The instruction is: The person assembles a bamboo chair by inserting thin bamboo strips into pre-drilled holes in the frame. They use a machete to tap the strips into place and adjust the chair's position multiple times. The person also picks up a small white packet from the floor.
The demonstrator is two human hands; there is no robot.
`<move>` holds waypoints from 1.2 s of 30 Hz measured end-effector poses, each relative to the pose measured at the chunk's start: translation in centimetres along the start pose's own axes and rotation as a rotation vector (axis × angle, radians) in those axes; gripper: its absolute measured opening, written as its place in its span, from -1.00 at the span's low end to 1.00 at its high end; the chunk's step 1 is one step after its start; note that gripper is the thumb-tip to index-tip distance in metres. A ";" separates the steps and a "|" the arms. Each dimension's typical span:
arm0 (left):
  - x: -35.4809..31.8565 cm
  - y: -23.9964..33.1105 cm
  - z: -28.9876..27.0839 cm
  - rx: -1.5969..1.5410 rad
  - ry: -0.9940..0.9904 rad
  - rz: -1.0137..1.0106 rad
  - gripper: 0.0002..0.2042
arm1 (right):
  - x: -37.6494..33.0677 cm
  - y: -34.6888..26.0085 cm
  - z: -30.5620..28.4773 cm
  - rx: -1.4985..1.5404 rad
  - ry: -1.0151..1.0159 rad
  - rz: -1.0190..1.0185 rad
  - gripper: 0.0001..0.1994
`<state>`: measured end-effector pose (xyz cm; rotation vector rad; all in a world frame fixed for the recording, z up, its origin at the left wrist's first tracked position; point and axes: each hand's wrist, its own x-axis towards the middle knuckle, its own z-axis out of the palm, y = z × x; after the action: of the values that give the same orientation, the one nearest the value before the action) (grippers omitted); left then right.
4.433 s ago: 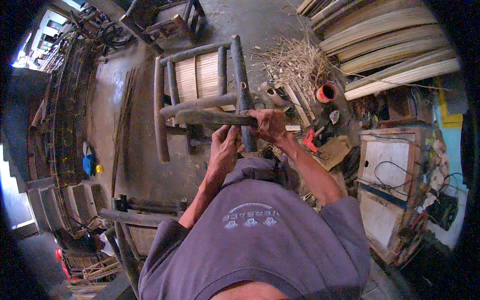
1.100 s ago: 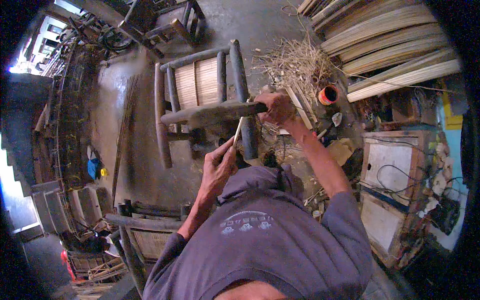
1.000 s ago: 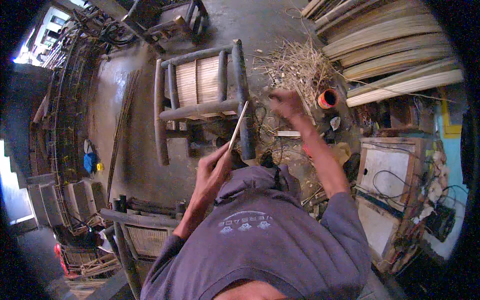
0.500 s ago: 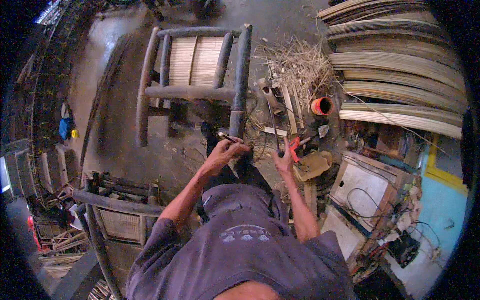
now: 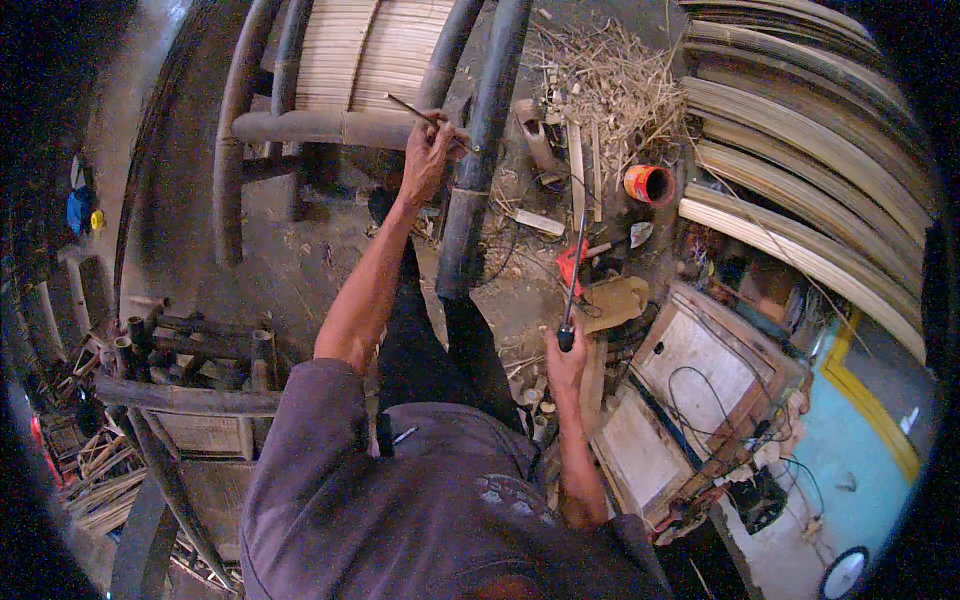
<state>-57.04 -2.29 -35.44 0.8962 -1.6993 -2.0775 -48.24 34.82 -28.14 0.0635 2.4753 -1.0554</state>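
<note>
The right hand (image 5: 566,362) sits nearest the person's body, low and right of the dark trousers; its fingers are clenched around the dark handle of a long thin tool (image 5: 572,285), whose slim shaft runs up and away from the hand toward the clutter on the floor; whether the tip is a blade or a point cannot be told. Just beyond that tip lie a small red object (image 5: 570,268) and a piece of tan card (image 5: 612,302), with short offcuts of wood around them; to the right of the hand stands a worn wooden box (image 5: 700,385) with pale panels and loose black wires.

Farther out, the left arm stretches forward; the left hand (image 5: 428,160) is closed in a pinch on a thin bamboo sliver (image 5: 425,115), which slants up and left from the fingers; the heel of the hand lies against the dark upright pole (image 5: 482,150) of a bamboo chair frame (image 5: 300,125) lying on the floor; a horizontal rail of that frame passes just left of the hand, and a pale slatted panel fills the frame beyond it.

Right of the left hand and farther off, an orange cup (image 5: 648,185) lies on its side beside a heap of dry shavings (image 5: 610,85); long curved bamboo strips (image 5: 810,170) are stacked well apart at the far right.
</note>
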 end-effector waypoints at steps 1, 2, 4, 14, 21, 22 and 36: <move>0.5 -0.9 0.0 -0.002 0.013 0.037 -0.80 | -0.2 0.0 0.1 -0.012 -0.014 0.010 -0.50; 0.9 -1.7 0.0 -0.004 0.027 0.073 -0.79 | -0.3 0.0 0.2 -0.024 -0.028 0.021 -0.48; 1.8 -3.6 -0.2 -0.029 0.060 0.107 -0.76 | -0.3 -1.2 0.0 -0.051 -0.085 0.101 -0.45; 2.1 -6.2 0.8 -0.043 0.005 0.200 -0.78 | 0.1 -2.6 1.1 -0.058 -0.137 0.170 -0.42; 2.2 -7.2 1.2 0.259 -0.353 0.437 -0.74 | 2.3 -12.8 2.4 -0.036 0.116 -0.338 -0.52; 2.2 -7.0 1.1 0.325 -0.356 0.494 -0.73 | 2.9 -14.0 2.9 0.081 0.105 -0.314 -0.56; 1.2 -3.7 8.3 0.345 0.022 0.387 -0.74 | 5.8 -22.0 2.2 0.371 0.375 -0.599 -0.75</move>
<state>-62.77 4.25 -38.48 0.6103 -2.0650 -1.5491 -57.27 17.00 -17.06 -0.4297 2.6526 -1.8968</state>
